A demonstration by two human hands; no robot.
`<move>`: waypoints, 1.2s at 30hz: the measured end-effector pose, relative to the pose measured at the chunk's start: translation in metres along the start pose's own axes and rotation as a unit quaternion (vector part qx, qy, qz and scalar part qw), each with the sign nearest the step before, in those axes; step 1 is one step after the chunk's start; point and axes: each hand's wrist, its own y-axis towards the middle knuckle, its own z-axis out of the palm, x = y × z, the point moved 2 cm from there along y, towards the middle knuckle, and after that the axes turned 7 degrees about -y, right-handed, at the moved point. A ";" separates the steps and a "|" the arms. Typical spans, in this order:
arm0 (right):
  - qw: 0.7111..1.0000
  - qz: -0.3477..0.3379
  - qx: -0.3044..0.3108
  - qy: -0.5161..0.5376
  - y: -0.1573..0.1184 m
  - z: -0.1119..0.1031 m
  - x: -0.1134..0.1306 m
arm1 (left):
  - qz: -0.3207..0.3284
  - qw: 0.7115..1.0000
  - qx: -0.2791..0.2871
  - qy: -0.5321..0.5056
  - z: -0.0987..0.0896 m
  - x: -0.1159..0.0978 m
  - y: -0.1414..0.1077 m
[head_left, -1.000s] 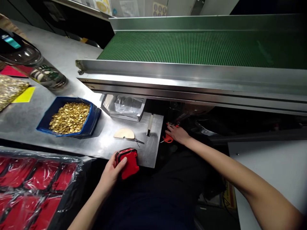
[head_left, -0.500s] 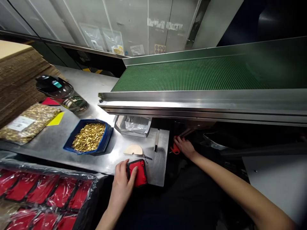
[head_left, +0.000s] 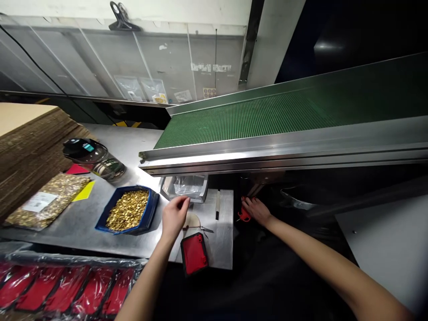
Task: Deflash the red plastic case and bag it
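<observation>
My left hand (head_left: 174, 217) is over the metal table, thumb and fingers pinched together; whatever lies in the pinch is too small to make out. Just beyond its fingertips is a grey tray (head_left: 202, 196) with clear plastic bags (head_left: 189, 184). Partly behind the hand lies a beige rounded piece (head_left: 193, 220), with small scissors-like metal points (head_left: 207, 229) beside it. A red case with a black rim (head_left: 194, 255) sits untouched at the table's front edge. Under the conveyor, my right hand (head_left: 259, 211) has its fingers curled over a red handle-like part (head_left: 244, 215).
A blue bin of gold-coloured pieces (head_left: 129, 209) stands left of my hand. Beyond it are a water bottle (head_left: 109, 166), a filled bag (head_left: 50, 200) and stacked cardboard (head_left: 36, 151). A green conveyor (head_left: 227, 122) crosses above the table. Wrapped red cases (head_left: 67, 290) fill the lower left.
My left hand has let go of the red case and moved up toward the grey tray, its fingers now pinched. My right hand stays on the red part. The view has tilted upward.
</observation>
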 end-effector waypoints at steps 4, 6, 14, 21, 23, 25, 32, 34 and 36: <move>0.998 0.049 -0.029 0.031 -0.011 -0.020 -0.002 | 0.023 0.994 0.086 0.056 0.013 -0.001 0.090; 0.993 0.094 -0.048 0.056 -0.029 -0.033 -0.003 | 0.015 0.988 0.125 0.086 0.016 0.001 0.118; 0.902 0.290 -0.118 0.297 -0.147 -0.061 0.046 | 0.002 0.982 0.169 0.084 0.010 0.022 0.132; 0.760 0.285 -0.110 0.573 -0.124 -0.100 0.103 | 0.025 0.979 0.178 -0.092 -0.001 0.012 0.102; 0.768 0.222 -0.110 0.590 -0.089 -0.135 0.110 | 0.020 0.971 0.184 -0.149 -0.006 0.007 0.094; 0.775 0.174 -0.128 0.594 -0.049 -0.171 0.115 | 0.013 0.959 0.197 -0.203 -0.011 0.002 0.086; 0.745 0.135 -0.103 0.645 0.050 -0.223 0.133 | -0.016 0.900 0.269 -0.342 -0.029 -0.029 0.034; 0.712 0.130 -0.096 0.684 0.050 -0.216 0.135 | -0.034 0.890 0.279 -0.360 -0.035 -0.038 0.013; 0.664 0.130 -0.086 0.732 0.041 -0.205 0.135 | -0.050 0.886 0.276 -0.368 -0.042 -0.045 -0.007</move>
